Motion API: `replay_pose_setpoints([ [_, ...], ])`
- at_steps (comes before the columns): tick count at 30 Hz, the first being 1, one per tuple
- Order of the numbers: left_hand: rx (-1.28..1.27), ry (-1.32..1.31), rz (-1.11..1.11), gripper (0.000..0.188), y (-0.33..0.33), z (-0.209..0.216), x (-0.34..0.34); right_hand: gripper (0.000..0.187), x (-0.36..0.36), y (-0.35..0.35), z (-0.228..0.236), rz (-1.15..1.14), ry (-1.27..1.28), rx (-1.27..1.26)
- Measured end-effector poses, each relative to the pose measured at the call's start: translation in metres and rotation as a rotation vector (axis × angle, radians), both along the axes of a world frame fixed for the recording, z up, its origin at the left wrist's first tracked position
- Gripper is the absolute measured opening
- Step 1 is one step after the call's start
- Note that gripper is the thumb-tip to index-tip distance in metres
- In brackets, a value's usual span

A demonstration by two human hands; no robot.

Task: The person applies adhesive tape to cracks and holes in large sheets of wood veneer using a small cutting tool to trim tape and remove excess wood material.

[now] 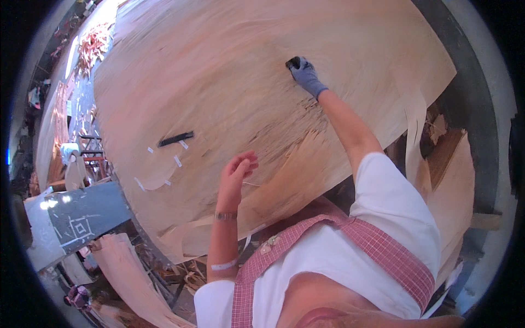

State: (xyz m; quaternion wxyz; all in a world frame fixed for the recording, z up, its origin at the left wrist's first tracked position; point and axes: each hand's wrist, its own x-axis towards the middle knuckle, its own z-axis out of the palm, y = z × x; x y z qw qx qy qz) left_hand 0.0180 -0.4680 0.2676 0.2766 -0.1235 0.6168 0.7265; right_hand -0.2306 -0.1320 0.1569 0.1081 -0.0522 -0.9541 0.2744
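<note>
A broad sheet of wood veneer [229,93] lies in front of me. At its far middle my right hand [308,77], in a grey-blue glove, is closed at the sheet's surface. Something black shows at its fingers; I cannot tell whether it is a held piece or the glove's own dark fingertips. My left hand [239,174] is bare, its fingers curled together over the near part of the sheet, and what they hold, if anything, is hidden. A thin pale strand shows beside it. On the left lie a black bar-shaped tool [176,139] and several small white tape pieces [178,160].
Splits and a ragged, lighter strip [295,169] mark the sheet's near side. A grey board [90,216] stands at the left, with loose veneer strips [128,268] below it. More veneer [451,180] hangs at the right. A scrap heap [93,46] lies far left.
</note>
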Motion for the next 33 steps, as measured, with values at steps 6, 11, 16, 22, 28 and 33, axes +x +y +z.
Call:
replay_pose_setpoints([
  [6,0.101,-0.027,0.196,0.036,0.037,-0.010,-0.066,0.030,0.054,-0.050,0.064,0.325,-0.395,-0.908],
  [11,0.245,-0.035,0.442,0.026,0.047,-0.017,-0.092,0.033,0.095,-0.094,0.092,0.561,-0.715,-1.034],
  [16,0.087,-0.007,0.555,0.013,0.032,-0.036,-0.074,0.036,0.111,-0.125,0.081,0.494,-0.797,-1.140],
  [22,-0.031,-0.031,0.701,0.013,0.025,-0.046,-0.049,0.027,0.111,-0.157,0.070,0.675,-0.908,-0.851],
  [28,-0.055,0.030,0.856,0.020,0.022,-0.069,-0.032,0.023,0.129,-0.183,0.029,0.780,-0.642,-0.824],
  [33,-0.076,0.053,1.031,0.030,0.000,-0.074,-0.012,0.023,0.124,-0.192,0.028,0.712,-1.001,-1.076],
])
